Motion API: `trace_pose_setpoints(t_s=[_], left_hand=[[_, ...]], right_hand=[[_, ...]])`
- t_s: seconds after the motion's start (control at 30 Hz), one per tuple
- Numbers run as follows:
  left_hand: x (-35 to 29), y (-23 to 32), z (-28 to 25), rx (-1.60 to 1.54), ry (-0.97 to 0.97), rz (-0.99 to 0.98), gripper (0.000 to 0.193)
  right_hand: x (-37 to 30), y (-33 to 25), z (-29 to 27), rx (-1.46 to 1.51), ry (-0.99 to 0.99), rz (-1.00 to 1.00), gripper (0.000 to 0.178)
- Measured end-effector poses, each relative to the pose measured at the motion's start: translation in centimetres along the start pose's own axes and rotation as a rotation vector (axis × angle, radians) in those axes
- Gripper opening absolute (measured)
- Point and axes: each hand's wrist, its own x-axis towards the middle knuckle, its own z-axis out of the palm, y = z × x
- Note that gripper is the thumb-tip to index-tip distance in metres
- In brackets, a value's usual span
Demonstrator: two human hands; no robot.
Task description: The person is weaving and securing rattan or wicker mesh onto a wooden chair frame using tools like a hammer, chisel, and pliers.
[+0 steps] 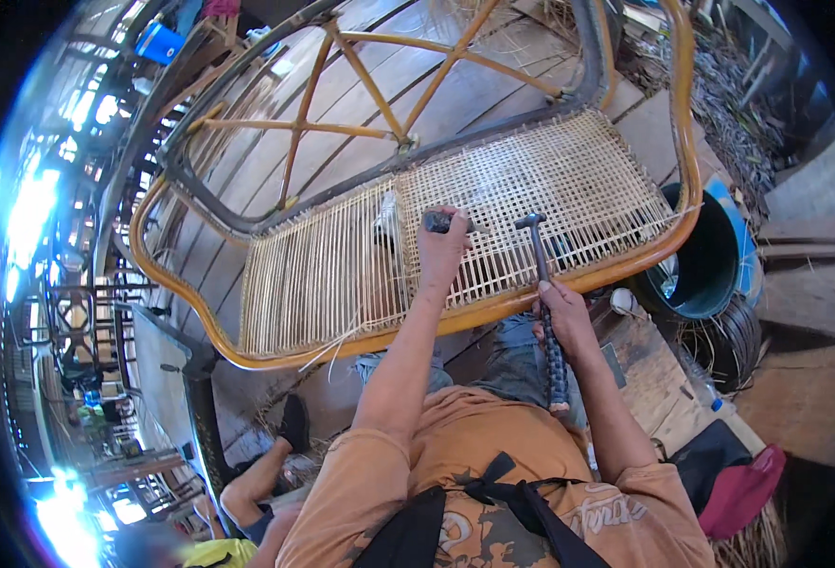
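A rattan furniture frame (505,299) lies across in front of me, with a woven cane panel (541,170) stretched inside it. The panel's right part is an open crisscross weave, while the left part shows mostly strands running one way. Over the weave, my left hand (443,254) is closed round a short tool with a dark handle (436,221); a thin tip juts out to the right, too small to name its kind. My right hand (565,317) grips a hammer (541,248) partway along its dark, ridged handle. The hammer's head is up over the panel, right of the tool.
Loose cane ends (334,350) stick out past the frame's near rail. A dark bucket (706,256) stands close at the right. Another person's leg (255,478) shows at the lower left. Dark and red cloths (751,492) lie at the lower right.
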Motion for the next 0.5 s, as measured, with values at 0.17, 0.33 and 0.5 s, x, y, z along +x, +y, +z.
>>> trace_pose_setpoints(t_s=[0.17, 0.33, 0.5], left_hand=[[0.5, -1.6, 0.2, 0.119, -0.023, -0.048, 0.018], [0.3, -1.0, 0.3, 0.194, -0.067, 0.016, 0.016], [1.1, -0.7, 0.6, 0.090, 0.012, -0.002, 0.016]], right_hand=[[0.1, -0.4, 0.5, 0.003, -0.005, 0.021, 0.025], [1.2, 0.3, 2.0, -0.008, -0.126, 0.000, 0.024], [1.2, -0.4, 1.4, 0.003, -0.034, 0.015, 0.024]])
